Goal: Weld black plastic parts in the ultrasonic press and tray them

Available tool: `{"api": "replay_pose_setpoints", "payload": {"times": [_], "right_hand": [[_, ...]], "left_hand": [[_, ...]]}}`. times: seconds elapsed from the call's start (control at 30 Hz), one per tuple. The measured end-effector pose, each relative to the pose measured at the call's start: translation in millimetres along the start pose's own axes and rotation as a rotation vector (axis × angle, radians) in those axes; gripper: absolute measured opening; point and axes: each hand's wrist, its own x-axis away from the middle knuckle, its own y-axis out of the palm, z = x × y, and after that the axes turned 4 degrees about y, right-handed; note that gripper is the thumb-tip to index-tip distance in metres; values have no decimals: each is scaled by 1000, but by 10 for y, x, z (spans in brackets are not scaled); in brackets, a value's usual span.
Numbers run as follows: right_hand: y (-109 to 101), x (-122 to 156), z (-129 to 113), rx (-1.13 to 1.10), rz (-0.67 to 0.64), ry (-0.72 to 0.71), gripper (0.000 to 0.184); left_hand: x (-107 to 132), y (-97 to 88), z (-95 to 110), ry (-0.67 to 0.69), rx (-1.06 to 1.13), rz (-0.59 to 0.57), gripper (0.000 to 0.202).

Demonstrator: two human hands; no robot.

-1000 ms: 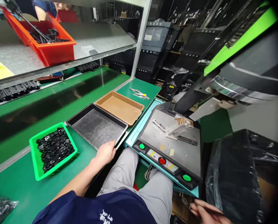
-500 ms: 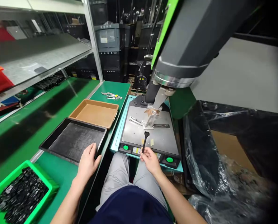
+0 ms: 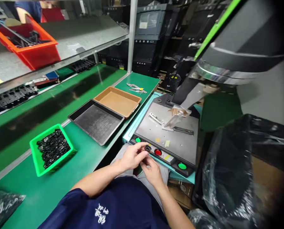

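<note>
The small part (image 3: 148,148) I hold in my left hand (image 3: 131,157) looks like black plastic. Along the edge nearest me of the smooth green surface (image 3: 84,163), the dark tray (image 3: 96,122) is scuffed and dull, the tan tray (image 3: 118,102) smoother. Farther in from that edge, the green bin (image 3: 37,157) is glossy plastic, the bag (image 3: 2,205) crinkled, shiny film. My shirt (image 3: 122,203) is navy cloth, the machine plate (image 3: 187,152) smooth grey metal.

The green bench (image 3: 84,159) bears a bag (image 3: 3,205), green bin (image 3: 36,159), black tray (image 3: 96,124), brown tray (image 3: 118,101) and tools (image 3: 136,89).
</note>
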Motion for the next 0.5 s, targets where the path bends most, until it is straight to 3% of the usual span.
{"api": "replay_pose_setpoints", "payload": {"times": [0.17, 0.27, 0.37, 0.43, 0.5], "right_hand": [[-182, -60, -1, -34, 129, 44, 14], [-316, -108, -31, -188, 149, 68, 33], [-355, -90, -56, -334, 175, 114, 44], [-322, -36, -38, -414, 139, 190, 45], [-267, 10, 21, -510, 84, 304, 46]], "left_hand": [[-258, 86, -26, -27, 234, -70, 34], [-402, 269, -5, -1, 168, -98, 29], [-368, 337, 77, 87, 33, -129, 29], [-270, 172, 138, 196, -55, -106, 34], [-99, -231, 174, 297, -186, 2, 38]]}}
